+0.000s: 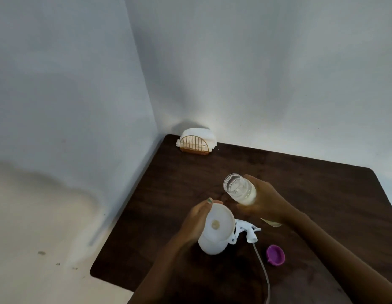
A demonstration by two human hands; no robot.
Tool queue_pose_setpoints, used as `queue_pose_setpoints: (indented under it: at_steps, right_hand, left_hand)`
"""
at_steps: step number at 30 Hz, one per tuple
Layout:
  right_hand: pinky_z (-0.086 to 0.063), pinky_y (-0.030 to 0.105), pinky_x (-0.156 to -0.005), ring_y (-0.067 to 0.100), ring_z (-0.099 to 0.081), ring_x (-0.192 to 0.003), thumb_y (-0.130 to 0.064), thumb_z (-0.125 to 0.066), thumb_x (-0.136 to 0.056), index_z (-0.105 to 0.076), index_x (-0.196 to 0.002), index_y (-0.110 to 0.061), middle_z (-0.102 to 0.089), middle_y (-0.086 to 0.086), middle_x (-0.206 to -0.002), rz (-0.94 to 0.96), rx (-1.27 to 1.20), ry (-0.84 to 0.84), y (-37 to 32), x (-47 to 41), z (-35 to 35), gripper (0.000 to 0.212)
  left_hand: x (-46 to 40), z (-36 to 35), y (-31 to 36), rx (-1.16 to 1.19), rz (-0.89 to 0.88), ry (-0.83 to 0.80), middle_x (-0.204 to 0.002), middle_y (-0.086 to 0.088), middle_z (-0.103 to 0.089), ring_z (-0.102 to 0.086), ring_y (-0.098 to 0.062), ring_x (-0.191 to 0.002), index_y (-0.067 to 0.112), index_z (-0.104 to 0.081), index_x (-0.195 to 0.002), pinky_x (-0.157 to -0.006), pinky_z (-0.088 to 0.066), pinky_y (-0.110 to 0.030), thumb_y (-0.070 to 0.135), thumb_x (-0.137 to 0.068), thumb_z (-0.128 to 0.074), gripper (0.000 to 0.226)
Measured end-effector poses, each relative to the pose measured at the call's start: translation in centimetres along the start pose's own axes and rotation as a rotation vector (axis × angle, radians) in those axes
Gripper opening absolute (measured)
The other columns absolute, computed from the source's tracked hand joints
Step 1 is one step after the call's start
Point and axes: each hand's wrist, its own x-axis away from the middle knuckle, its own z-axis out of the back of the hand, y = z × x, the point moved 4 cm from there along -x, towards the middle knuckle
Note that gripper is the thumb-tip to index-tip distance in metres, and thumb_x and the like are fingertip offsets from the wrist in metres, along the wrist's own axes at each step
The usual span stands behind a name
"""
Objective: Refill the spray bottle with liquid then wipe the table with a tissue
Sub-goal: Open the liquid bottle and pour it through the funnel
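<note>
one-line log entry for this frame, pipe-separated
phase: refill | left hand: holds funnel on spray bottle | right hand: grips tilted open refill bottle | pour: not visible | tissues: untouched

On the table (300,183), a funnel (219,222) sits in my spray bottle (210,244); the sprayer head (247,232) lies right of it, a cap (275,255) beyond, tissues (197,140) at the far corner.

Holder (194,145): gold wire rack w/ arched front, upright at table's far-left corner, close to both walls.
Purple cap (275,255): lies open side up, well nearer the camera than holder and to its right.
Walls (256,62): pale, meet just behind holder.
Floor (37,227): beige, left of holder.
</note>
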Motion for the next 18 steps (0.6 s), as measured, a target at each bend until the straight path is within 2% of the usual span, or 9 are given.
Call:
queue_pose_setpoints:
  at_steps: [3,6,10,15,18]
  right_hand:
    - [-0.055,0.041,-0.068,0.011,-0.065,-0.075,-0.027,-0.081,-0.061,-0.058,-0.091,-0.02,-0.067,-0.004,-0.084,-0.014,0.073,-0.031,1.3,0.4,-0.9,0.038]
    - [-0.054,0.04,-0.066,0.01,-0.063,-0.072,-0.022,-0.082,-0.06,-0.056,-0.089,-0.02,-0.065,-0.006,-0.081,-0.011,0.135,-0.07,1.8,0.6,-1.3,0.04]
    - [-0.055,0.037,-0.066,0.008,-0.063,-0.074,-0.024,-0.081,-0.06,-0.053,-0.09,-0.026,-0.064,-0.008,-0.082,0.001,0.203,-0.105,1.9,0.8,-1.6,0.041]
    - [-0.053,0.041,-0.065,0.012,-0.062,-0.073,-0.026,-0.078,-0.061,-0.052,-0.089,-0.026,-0.064,-0.009,-0.081,0.008,0.285,-0.124,2.0,0.7,-1.9,0.038]
    - [-0.051,0.037,-0.064,0.014,-0.06,-0.073,-0.025,-0.078,-0.062,-0.049,-0.089,-0.028,-0.06,-0.013,-0.079,-0.009,0.345,-0.156,1.7,0.6,-1.8,0.04]
  left_hand:
    - [0.1,-0.1,-0.3,-0.006,0.006,0.035,-0.107,-0.001,-0.069,-0.062,-0.014,-0.103,0.021,-0.07,-0.104,-0.088,-0.049,-0.026,0.035,-0.1,-0.036,0.037]
    - [0.1,0.1,-0.4,-0.021,0.013,0.113,-0.104,-0.005,-0.069,-0.062,-0.013,-0.099,0.011,-0.067,-0.104,-0.082,-0.047,-0.021,0.029,-0.1,-0.039,0.034]
    - [0.1,0.0,-0.5,-0.04,-0.005,0.141,-0.1,-0.01,-0.07,-0.064,-0.018,-0.098,0.011,-0.069,-0.097,-0.089,-0.05,-0.034,0.029,-0.099,-0.043,0.032]
    - [0.3,0.0,-0.4,-0.009,-0.024,0.194,-0.093,-0.017,-0.067,-0.06,-0.015,-0.084,0.003,-0.067,-0.093,-0.08,-0.048,-0.033,0.026,-0.098,-0.044,0.033]
    - [0.3,0.0,-0.5,-0.009,-0.024,0.206,-0.086,-0.016,-0.063,-0.057,-0.017,-0.08,-0.002,-0.064,-0.091,-0.077,-0.048,-0.038,0.028,-0.098,-0.045,0.036]
